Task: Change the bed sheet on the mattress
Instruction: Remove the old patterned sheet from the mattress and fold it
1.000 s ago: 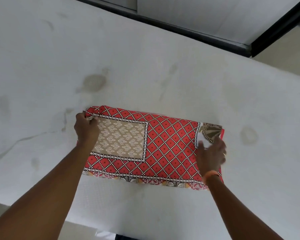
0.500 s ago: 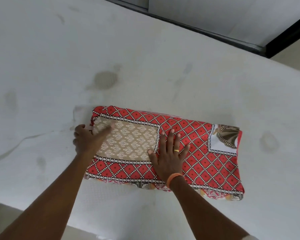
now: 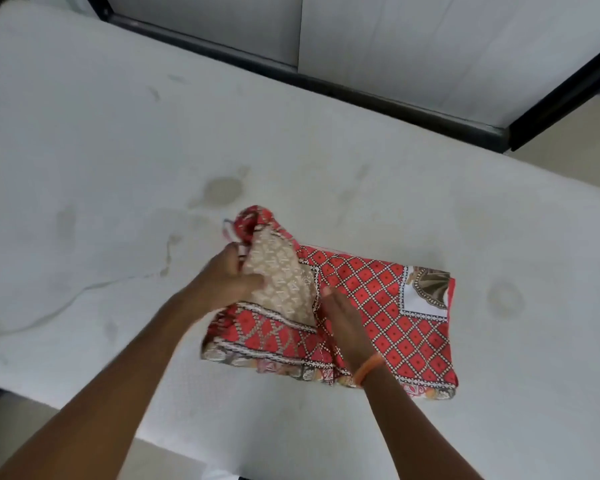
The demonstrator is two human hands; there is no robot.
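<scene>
A folded red bed sheet [image 3: 388, 306] with a white diamond pattern and a beige panel lies on the bare white mattress [image 3: 118, 150], near its front edge. My left hand [image 3: 232, 275] grips the sheet's left end and has lifted it off the mattress, so that end bunches upward. My right hand [image 3: 343, 323], with an orange band at the wrist, lies with its fingers pressed into the fold at the sheet's middle. Whether it grips the cloth I cannot tell.
The mattress carries several faint stains, one [image 3: 222, 190] just behind the sheet. A black bed frame [image 3: 395, 102] runs along the far side against a white wall panel [image 3: 430, 46]. The mattress's front edge [image 3: 222, 455] is close to my arms.
My left hand has closed on the sheet's left end and raised it. My right hand has slid from lying flat on top into the fold at the middle.
</scene>
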